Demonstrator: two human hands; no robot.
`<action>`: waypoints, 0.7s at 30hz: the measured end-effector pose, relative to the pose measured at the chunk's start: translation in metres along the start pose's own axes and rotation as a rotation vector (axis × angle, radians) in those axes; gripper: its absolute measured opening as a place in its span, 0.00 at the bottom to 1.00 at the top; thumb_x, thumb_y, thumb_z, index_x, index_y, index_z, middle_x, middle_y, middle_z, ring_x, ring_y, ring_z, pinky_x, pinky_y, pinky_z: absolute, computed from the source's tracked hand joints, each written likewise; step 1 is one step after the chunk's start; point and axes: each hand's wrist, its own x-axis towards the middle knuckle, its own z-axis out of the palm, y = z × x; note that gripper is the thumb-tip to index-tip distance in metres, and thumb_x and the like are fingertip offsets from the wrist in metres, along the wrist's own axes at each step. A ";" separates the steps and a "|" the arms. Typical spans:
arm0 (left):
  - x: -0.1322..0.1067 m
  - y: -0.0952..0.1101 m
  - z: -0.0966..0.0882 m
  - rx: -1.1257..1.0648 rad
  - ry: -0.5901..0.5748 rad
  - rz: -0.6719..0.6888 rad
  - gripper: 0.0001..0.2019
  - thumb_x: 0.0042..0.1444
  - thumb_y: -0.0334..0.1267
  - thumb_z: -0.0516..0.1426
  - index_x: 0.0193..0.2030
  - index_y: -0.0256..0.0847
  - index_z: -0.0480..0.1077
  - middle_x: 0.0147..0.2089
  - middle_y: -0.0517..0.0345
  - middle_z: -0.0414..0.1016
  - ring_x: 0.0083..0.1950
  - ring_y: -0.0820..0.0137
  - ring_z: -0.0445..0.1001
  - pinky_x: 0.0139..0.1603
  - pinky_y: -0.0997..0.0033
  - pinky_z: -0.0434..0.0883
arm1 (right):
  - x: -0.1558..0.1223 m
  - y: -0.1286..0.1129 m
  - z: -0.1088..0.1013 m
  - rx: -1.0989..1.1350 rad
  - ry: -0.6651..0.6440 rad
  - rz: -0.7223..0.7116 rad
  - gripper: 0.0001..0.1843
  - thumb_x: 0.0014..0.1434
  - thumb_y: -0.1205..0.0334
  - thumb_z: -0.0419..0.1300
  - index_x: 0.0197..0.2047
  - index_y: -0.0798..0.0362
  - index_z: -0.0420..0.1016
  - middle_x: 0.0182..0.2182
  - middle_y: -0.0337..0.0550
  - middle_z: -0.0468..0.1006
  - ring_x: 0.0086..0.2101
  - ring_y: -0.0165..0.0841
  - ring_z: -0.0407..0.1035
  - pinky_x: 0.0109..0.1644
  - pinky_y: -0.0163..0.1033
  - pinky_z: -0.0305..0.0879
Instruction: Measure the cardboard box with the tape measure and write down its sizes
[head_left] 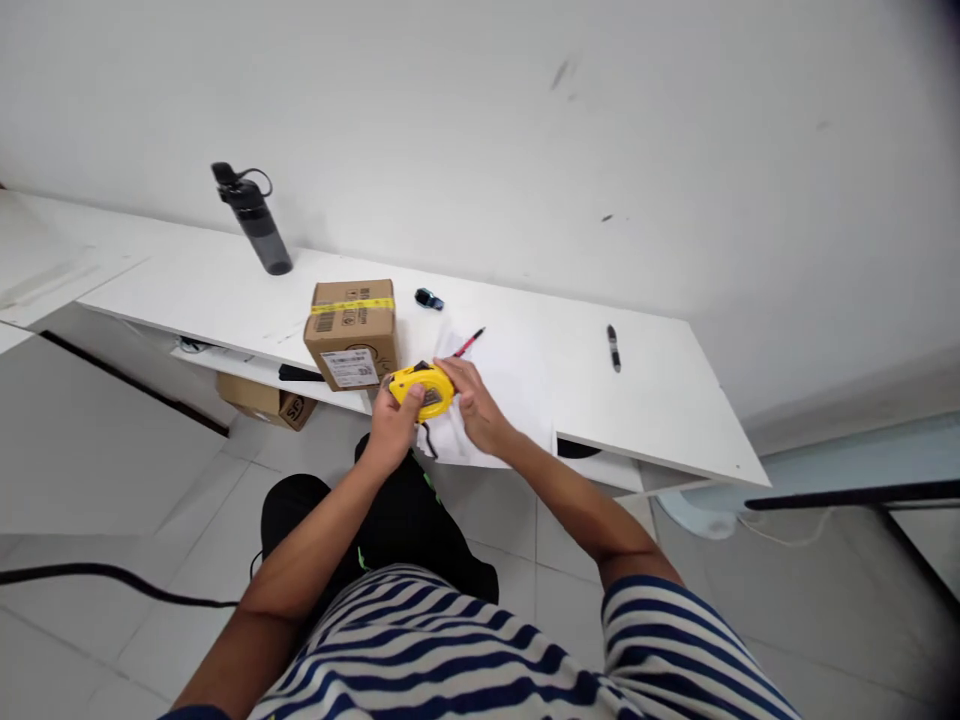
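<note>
A yellow tape measure (424, 387) is held between both hands at the near edge of the white desk (660, 400). My left hand (394, 425) grips its left side with fingers curled. My right hand (474, 405) closes on its right side, fingers bent over the case. A black wrist strap hangs down from the tape measure. Just left of it stands a cardboard box (352, 332) with yellow tape across the top. The hands hover over a white sheet of paper (495, 400) lying on the desk.
A dark water bottle (255, 220) stands at the back left. A red pen (469, 342), a small dark blue object (429, 298) and a black marker (613, 348) lie on the desk. Another cardboard box (266, 402) sits on the floor below. A black cable (97, 575) crosses the tiled floor.
</note>
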 end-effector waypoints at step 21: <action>0.082 -0.066 0.015 0.298 -0.380 -0.147 0.23 0.54 0.57 0.63 0.45 0.38 0.73 0.40 0.55 0.79 0.39 0.68 0.77 0.43 0.68 0.75 | 0.055 0.128 -0.039 0.167 0.156 0.395 0.29 0.65 0.32 0.47 0.33 0.48 0.69 0.23 0.37 0.68 0.26 0.33 0.63 0.34 0.40 0.64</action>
